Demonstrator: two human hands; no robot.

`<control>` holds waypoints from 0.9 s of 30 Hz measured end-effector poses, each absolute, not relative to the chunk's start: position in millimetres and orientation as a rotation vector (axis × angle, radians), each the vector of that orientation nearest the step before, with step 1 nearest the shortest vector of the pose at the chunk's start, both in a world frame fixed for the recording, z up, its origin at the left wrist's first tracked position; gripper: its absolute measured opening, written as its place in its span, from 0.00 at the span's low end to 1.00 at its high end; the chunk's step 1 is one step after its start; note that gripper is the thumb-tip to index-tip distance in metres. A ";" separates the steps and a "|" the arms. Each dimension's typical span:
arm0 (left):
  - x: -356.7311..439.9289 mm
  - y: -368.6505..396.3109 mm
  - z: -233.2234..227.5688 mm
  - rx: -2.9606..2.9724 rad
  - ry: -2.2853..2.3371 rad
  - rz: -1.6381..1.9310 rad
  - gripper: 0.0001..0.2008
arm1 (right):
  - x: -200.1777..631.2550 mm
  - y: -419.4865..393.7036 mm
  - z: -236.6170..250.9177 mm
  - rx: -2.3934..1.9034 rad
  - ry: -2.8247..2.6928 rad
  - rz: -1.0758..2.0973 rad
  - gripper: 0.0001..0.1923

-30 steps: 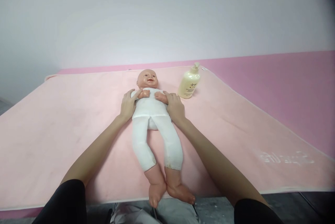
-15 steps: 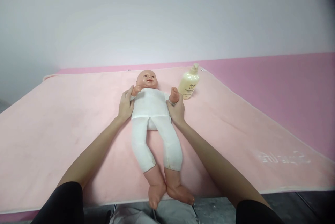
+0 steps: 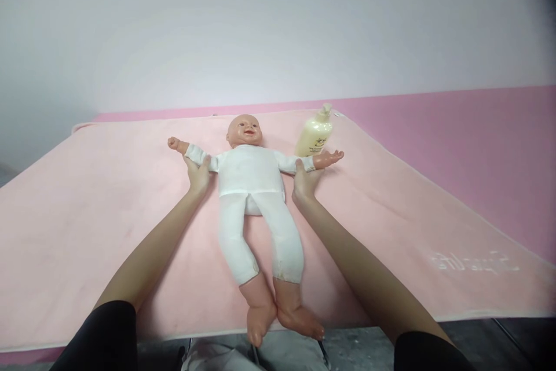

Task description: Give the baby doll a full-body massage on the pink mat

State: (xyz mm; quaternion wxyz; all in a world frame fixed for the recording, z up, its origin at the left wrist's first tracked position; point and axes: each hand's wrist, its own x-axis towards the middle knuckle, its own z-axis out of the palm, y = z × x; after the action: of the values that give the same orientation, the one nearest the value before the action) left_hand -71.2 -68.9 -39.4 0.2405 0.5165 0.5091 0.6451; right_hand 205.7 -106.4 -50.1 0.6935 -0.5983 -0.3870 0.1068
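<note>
Doll [image 3: 249, 177]: supine on pink towel [image 3: 87, 215], arms spread wide. Left hand [image 3: 198, 171]: fingers closed around doll's one sleeve. Right hand [image 3: 304, 179]: fingers closed around the other. Bottle [image 3: 313, 137]: upright, just beside doll's outstretched hand.

Baby doll [image 3: 249, 186] lies face-up on towel [image 3: 87, 226], left hand [image 3: 198, 173] and right hand [image 3: 304, 181] flanking its torso, lotion bottle [image 3: 313, 138] behind right hand.

Both arms are reaching forward, nearly straight; the left hand [image 3: 198, 171] and right hand [image 3: 304, 181] are each gripping with curled fingers.
</note>
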 end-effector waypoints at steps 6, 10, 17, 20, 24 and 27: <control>-67.3 -69.3 -33.8 1.171 1.378 1.950 0.32 | 208.0 -104.6 -51.7 -1.323 -0.810 0.140 0.40; -60.0 -79.6 -25.2 1.487 1.392 1.890 0.35 | 197.5 -113.1 -44.0 -1.274 -0.894 0.120 0.38; -50.6 -94.1 -13.5 2.343 1.552 1.288 0.30 | 184.9 -130.0 -27.7 -1.528 -1.537 -0.072 0.32; -48.5 -96.1 -9.5 2.554 1.709 0.955 0.31 | 184.6 -132.1 -19.5 -1.728 -1.852 -0.181 0.29; -48.0 -97.1 -9.5 2.564 1.749 0.915 0.30 | 183.7 -133.4 -16.3 -1.779 -1.881 -0.248 0.29; -51.5 -94.6 -14.6 2.453 1.639 1.056 0.31 | 184.7 -134.9 -20.1 -1.702 -1.771 -0.157 0.29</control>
State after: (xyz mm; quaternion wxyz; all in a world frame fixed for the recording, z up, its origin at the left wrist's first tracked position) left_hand -51.5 -94.6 -14.6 0.0040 0.7829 0.5231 0.3368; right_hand 184.7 -134.9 -20.1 0.3337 -0.6518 -0.6784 -0.0602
